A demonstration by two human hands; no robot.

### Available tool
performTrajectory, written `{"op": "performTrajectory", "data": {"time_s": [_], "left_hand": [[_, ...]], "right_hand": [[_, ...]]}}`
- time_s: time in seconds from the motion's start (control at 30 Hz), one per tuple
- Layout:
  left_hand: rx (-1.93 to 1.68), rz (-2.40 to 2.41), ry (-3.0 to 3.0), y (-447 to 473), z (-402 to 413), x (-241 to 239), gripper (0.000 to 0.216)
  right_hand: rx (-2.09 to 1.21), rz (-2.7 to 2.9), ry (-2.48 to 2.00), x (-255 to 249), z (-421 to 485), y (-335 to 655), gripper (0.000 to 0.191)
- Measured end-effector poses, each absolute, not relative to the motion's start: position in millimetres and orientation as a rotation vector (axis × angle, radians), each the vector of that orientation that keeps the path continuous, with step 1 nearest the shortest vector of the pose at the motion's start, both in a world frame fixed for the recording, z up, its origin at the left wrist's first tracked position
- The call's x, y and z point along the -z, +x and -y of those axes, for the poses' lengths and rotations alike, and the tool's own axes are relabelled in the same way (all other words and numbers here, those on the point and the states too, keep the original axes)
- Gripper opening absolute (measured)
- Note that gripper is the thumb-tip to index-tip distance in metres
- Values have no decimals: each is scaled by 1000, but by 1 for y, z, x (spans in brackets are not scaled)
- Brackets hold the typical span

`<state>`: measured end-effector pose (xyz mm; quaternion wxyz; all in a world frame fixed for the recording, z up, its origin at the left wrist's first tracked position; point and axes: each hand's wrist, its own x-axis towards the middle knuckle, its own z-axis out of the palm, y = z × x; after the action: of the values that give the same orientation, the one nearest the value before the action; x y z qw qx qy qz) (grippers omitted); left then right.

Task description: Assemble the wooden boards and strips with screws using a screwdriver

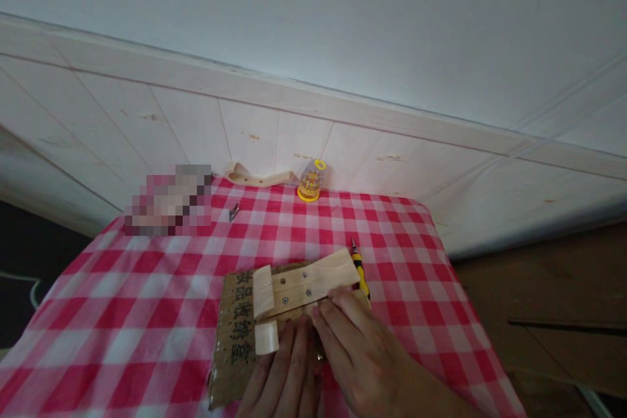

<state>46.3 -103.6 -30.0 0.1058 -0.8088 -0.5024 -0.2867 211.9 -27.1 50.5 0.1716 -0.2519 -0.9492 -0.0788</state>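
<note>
A pale wooden piece [330,274] with several screw heads and a raised curved end lies on a flattened cardboard piece [235,375] with black writing. Along its near side is a second wooden piece [267,338] with a similar raised end, largely covered by my hands. My left hand [284,375] has its fingers close together, pressed on this nearer piece. From the right, my right hand [360,353] grips the same piece with bent fingers, right beside the first one. A yellow and black screwdriver [361,274] lies just beyond the right end of the wood.
A red and white checked cloth [392,241] covers the table. Near the wall [245,130] stand a curved wooden piece [259,179] and a clear case with yellow bits [311,181]. A small metal item [234,211] lies at left, near a pixelated patch.
</note>
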Motion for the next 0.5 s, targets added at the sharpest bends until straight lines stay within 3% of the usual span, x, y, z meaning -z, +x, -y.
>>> {"op": "performTrajectory", "data": {"time_s": [0.5], "left_hand": [[854,1456,-2385,46,103,32,32]], "right_hand": [[267,2716,-730,-47,26,213,22]]}}
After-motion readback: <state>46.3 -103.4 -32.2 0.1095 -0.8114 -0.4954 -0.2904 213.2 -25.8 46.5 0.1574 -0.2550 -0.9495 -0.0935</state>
